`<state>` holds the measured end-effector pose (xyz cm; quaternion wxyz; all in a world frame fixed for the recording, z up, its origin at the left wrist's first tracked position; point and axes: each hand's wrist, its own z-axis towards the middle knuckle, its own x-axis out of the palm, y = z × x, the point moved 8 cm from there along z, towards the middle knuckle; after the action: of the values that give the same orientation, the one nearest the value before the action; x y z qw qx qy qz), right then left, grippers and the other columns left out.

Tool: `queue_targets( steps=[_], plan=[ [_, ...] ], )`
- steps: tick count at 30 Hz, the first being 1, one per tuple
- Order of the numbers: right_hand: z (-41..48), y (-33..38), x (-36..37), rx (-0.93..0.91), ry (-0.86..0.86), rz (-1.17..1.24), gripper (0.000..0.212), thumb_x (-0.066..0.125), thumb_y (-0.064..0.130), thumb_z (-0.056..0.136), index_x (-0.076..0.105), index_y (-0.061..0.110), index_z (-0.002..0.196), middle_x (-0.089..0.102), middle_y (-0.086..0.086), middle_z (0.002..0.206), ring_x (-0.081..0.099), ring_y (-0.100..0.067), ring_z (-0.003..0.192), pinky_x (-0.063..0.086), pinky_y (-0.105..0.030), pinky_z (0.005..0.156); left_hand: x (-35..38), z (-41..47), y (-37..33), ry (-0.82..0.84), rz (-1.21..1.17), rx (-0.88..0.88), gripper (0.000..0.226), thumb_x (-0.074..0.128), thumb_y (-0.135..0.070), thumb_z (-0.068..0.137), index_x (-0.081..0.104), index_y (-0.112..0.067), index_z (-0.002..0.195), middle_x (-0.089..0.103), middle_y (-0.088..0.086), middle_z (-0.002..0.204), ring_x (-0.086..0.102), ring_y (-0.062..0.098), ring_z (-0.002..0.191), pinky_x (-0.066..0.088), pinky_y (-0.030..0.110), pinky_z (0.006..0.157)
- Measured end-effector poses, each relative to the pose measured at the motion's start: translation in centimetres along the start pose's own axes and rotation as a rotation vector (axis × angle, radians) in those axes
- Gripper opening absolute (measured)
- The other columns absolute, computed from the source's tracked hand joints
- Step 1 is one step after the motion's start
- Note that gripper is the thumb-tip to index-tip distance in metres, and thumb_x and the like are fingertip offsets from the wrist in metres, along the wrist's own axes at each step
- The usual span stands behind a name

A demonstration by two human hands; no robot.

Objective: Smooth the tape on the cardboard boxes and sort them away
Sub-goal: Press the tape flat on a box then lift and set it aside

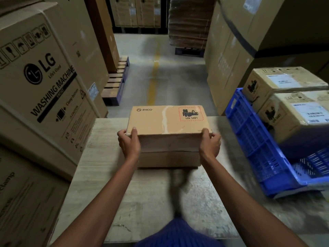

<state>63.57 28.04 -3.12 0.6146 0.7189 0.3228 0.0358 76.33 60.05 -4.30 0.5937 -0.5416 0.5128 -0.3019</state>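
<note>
Blue clothing (176, 234) is seen at the near edge, with both forearms stretched over the table (106, 166). A PICO box (178, 125) is gripped at its near corners, the left hand (129, 142) curled round one and the right hand (210, 143) round the other, thumbs laid on top. It is stacked on a second box (169, 159) mid-table, and a tape strip (165, 118) crosses its lid. A blue crate (249, 132) holding boxes is seen at right.

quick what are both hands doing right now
Left hand: holding, fingers curled round the left end of the cardboard box.
Right hand: holding, curled round the right end of the same box.
</note>
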Motion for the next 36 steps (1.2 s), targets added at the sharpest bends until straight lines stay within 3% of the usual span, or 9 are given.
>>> queue_targets(
  steps=[10,13,17,20,23,27,30,34,36],
  plan=[
    [-1.4,-2.1,-0.9,0.020,0.023,-0.026,0.045,0.050,0.045,0.095,0.049,0.011,0.124,0.055,-0.014,0.126,0.056,-0.026,0.103,0.047,-0.039,0.083,-1.3,-2.2,0.5,0.189,0.070,0.034,0.046,0.051,-0.037,0.102,0.040,-0.012,0.139,0.049,0.013,0.137,0.052,0.023,0.114,0.039,0.028,0.080],
    [-1.7,-1.8,-1.7,0.028,-0.007,-0.064,0.056,0.052,0.054,0.094,0.049,0.012,0.131,0.050,-0.013,0.134,0.055,-0.029,0.113,0.047,-0.048,0.096,-2.9,-2.8,-2.2,0.125,0.297,0.266,0.051,0.058,-0.026,0.099,0.041,-0.009,0.143,0.042,0.014,0.143,0.043,0.027,0.125,0.038,0.031,0.088],
    [-5.2,3.3,-0.9,-0.611,-0.070,-0.264,0.053,0.050,0.049,0.091,0.055,0.011,0.127,0.049,-0.012,0.142,0.047,-0.028,0.132,0.026,-0.053,0.119,-3.0,-4.7,-5.3,0.135,0.447,0.798,0.047,0.050,-0.027,0.092,0.052,-0.005,0.134,0.052,0.014,0.134,0.048,0.030,0.125,0.050,0.046,0.098],
    [-9.7,5.8,3.3,-1.050,0.105,-0.371,0.043,0.062,0.028,0.091,0.060,0.004,0.127,0.053,-0.018,0.145,0.045,-0.034,0.140,0.036,-0.047,0.114,-1.7,-5.9,-5.3,0.224,0.555,0.929,0.047,0.050,-0.023,0.093,0.053,-0.005,0.137,0.054,0.015,0.140,0.043,0.032,0.138,0.040,0.050,0.112],
    [-12.7,5.0,7.9,-1.215,0.363,-0.662,0.066,0.070,0.027,0.087,0.048,0.006,0.145,0.039,-0.019,0.157,0.034,-0.036,0.147,0.030,-0.048,0.117,-0.5,-6.3,-4.3,0.305,0.634,0.968,0.052,0.049,-0.029,0.093,0.051,-0.008,0.142,0.046,0.015,0.150,0.032,0.032,0.147,0.029,0.046,0.119],
    [-12.8,2.6,9.7,-1.223,0.427,-0.961,0.084,0.070,0.040,0.080,0.037,0.013,0.153,0.031,-0.016,0.162,0.027,-0.033,0.151,0.022,-0.050,0.122,0.0,-6.4,-2.7,0.350,0.789,0.931,0.060,0.041,-0.043,0.095,0.046,-0.016,0.149,0.038,0.011,0.158,0.027,0.029,0.149,0.019,0.044,0.121],
    [-12.8,3.0,9.7,-1.239,0.393,-0.956,0.074,0.050,0.050,0.083,0.046,0.014,0.147,0.042,-0.016,0.155,0.037,-0.033,0.145,0.031,-0.050,0.117,0.2,-6.0,-3.4,0.332,0.837,0.898,0.056,0.039,-0.042,0.094,0.056,-0.016,0.140,0.050,0.012,0.148,0.042,0.030,0.140,0.031,0.046,0.114],
    [-12.4,6.7,10.0,-1.291,0.353,-0.975,0.051,0.034,0.061,0.094,0.060,0.022,0.112,0.060,-0.006,0.120,0.053,-0.025,0.108,0.041,-0.041,0.084,0.7,-5.3,-6.9,0.330,0.896,0.937,0.052,0.030,-0.041,0.093,0.068,-0.014,0.114,0.065,0.008,0.113,0.058,0.026,0.105,0.042,0.041,0.090],
    [-11.4,8.2,10.7,-1.269,0.378,-0.993,0.052,0.031,0.061,0.096,0.060,0.021,0.113,0.058,-0.007,0.120,0.053,-0.025,0.107,0.041,-0.041,0.082,1.4,-4.3,-8.2,0.366,0.910,0.910,0.050,0.030,-0.040,0.097,0.069,-0.015,0.116,0.065,0.007,0.119,0.058,0.026,0.112,0.040,0.041,0.096]
  ],
)
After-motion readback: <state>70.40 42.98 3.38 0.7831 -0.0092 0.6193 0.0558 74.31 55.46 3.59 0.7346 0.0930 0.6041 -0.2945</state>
